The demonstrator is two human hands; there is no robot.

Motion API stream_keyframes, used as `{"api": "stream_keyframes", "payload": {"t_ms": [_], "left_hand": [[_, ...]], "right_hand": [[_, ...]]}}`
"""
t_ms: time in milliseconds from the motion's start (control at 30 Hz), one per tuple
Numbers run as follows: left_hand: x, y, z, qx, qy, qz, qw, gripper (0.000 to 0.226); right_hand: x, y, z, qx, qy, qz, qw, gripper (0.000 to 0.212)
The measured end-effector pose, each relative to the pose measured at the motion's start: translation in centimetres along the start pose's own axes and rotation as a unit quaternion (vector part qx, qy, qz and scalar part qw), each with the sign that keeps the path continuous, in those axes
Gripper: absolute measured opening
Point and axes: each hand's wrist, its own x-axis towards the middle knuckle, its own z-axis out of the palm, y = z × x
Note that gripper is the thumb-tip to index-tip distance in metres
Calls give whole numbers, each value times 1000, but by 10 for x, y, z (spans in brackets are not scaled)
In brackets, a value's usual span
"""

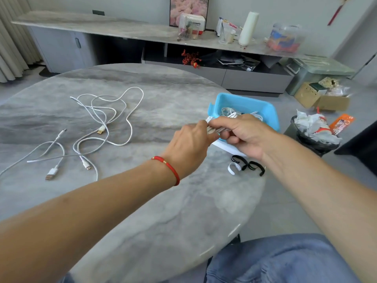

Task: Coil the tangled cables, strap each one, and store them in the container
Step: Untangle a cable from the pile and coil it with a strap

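A coiled white cable bundle [217, 127] is gripped between both hands, just in front of the blue container [271, 116]. My left hand [189, 146] pinches its left end and my right hand [242, 133] closes around its right part. The container stands at the table's right edge and holds coiled white cables [227, 111]. Loose tangled white cables [106, 117] lie on the left of the table, with USB plugs [52, 173] near the front left. Black straps [247, 165] and a white strap [232, 168] lie beneath my right wrist.
The round grey marble table [163, 201] curves away at right. A black trash bin [314, 137] full of wrappers stands on the floor beyond the table's edge. Cardboard boxes [322, 99] and a long cluttered sideboard [142, 33] lie farther back.
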Motion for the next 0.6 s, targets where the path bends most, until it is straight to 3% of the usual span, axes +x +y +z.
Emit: {"api": "stream_keyframes", "payload": {"t_ms": [133,233,367,433,533,600], "left_hand": [[-8,-4,12,113,18,44,992,34],[-6,-2,15,65,-4,17,998,26],[-18,-12,15,47,-79,1,996,24],[-24,-21,15,50,-108,-29,992,26],[-23,-29,14,41,-129,-84,987,29],[-20,-31,15,30,-142,-113,983,33]], "right_hand": [[-2,5,2,-12,6,16,1000,15],[-4,7,-2,-16,-9,19,1000,10],[-10,18,-34,-50,-117,21,992,41],[-9,30,-61,-174,-34,3,984,32],[-4,54,-96,-458,106,-34,882,9],[-3,65,-106,-517,92,-48,850,6]]}}
